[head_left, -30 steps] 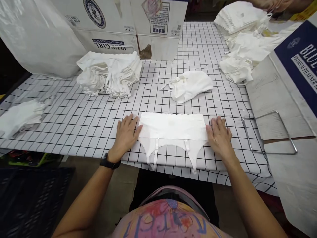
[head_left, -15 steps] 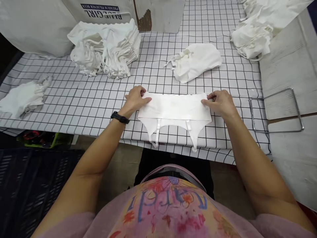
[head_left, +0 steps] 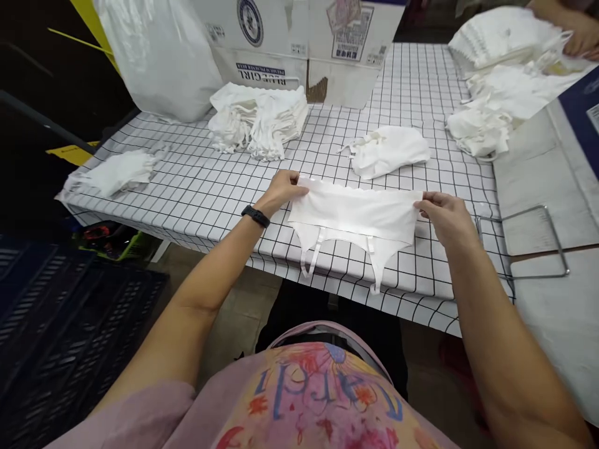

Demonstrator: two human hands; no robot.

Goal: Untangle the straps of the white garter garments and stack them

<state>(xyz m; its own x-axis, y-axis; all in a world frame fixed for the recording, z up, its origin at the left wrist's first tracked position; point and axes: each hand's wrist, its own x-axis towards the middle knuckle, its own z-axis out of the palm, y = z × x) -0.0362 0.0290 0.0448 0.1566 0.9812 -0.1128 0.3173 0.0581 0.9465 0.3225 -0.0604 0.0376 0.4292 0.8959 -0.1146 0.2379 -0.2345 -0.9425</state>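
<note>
A white folded garment (head_left: 355,215) with hanging straps lies near the front edge of the checked table (head_left: 196,187). My left hand (head_left: 283,187) pinches its far left corner. At the garment's far right corner my right hand (head_left: 442,209) is closed on the fabric. Both hands have the far edge lifted slightly off the table, and the straps hang over the table's front edge. A black watch sits on my left wrist.
A stack of folded white garments (head_left: 259,118) sits at the back left, a loose one (head_left: 390,149) behind my hands, more piles (head_left: 496,75) at the back right. Cardboard boxes (head_left: 304,37) and a white bag (head_left: 159,56) stand behind. A wire frame (head_left: 524,243) lies at right. Another person's hand (head_left: 580,34) shows top right.
My hands went from lying flat beside the garment to pinching its far corners and lifting that edge. The camera view shifted to the left.
</note>
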